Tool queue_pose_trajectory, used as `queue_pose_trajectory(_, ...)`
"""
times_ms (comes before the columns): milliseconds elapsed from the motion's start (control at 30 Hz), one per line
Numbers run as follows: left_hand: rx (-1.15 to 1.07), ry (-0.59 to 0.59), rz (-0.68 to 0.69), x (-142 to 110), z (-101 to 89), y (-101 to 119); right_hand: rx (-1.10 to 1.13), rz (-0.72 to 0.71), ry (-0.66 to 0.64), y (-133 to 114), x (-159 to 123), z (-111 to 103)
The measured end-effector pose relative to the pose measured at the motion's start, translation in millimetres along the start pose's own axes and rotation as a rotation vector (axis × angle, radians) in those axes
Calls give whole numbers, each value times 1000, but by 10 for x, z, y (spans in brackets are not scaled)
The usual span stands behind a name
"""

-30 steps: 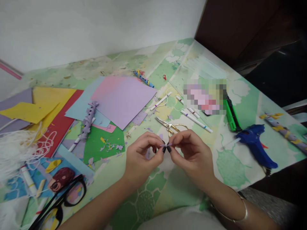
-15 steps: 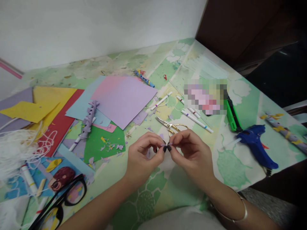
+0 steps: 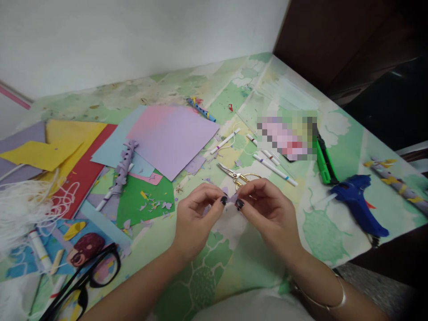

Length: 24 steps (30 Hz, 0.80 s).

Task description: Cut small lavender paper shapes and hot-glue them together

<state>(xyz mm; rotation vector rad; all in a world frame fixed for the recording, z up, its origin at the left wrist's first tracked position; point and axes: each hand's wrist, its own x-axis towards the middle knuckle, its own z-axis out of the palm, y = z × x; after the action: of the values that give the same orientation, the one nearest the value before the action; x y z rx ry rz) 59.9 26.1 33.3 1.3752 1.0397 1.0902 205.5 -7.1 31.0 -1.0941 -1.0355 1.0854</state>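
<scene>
Between their thumbs and fingertips, my left hand [image 3: 199, 214] and my right hand [image 3: 269, 211] pinch a small purple piece of craft foam or paper [image 3: 231, 198]. Most of the piece is covered by my fingers, so its shape is unclear. Just beyond my fingertips lie gold-handled scissors [image 3: 234, 174], blades pointing away to the left, with part of the handles behind my right hand. To the left, a green sheet [image 3: 133, 209] carries several tiny purple and yellow scraps. A purple-wrapped marker [image 3: 123, 167] rests above it.
Coloured sheets [image 3: 177, 138] spread across the left and back. White markers [image 3: 276, 169] lie beyond the scissors. At right are a green cutter [image 3: 325, 158] and a blue glue gun [image 3: 359, 203]. White yarn [image 3: 30, 209] and black glasses [image 3: 100, 272] sit at left.
My thumbs have moved apart and tilted up, so more of the purple piece shows between my hands. Both hands stay in nearly the same place. The things on the table have not moved.
</scene>
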Motion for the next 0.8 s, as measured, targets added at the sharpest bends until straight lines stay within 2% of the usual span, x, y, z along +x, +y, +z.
queue_pose_trajectory(500,-14,-78,-7,10,-10,0,265,190,-86,36,36,-60)
queue_pose_trajectory(667,-12,-95,-6,8,-16,10,296,208,-107,39,34,-62)
queue_pose_trajectory(800,-8,-92,-10,6,-18,8,257,222,-72,41,43,-51)
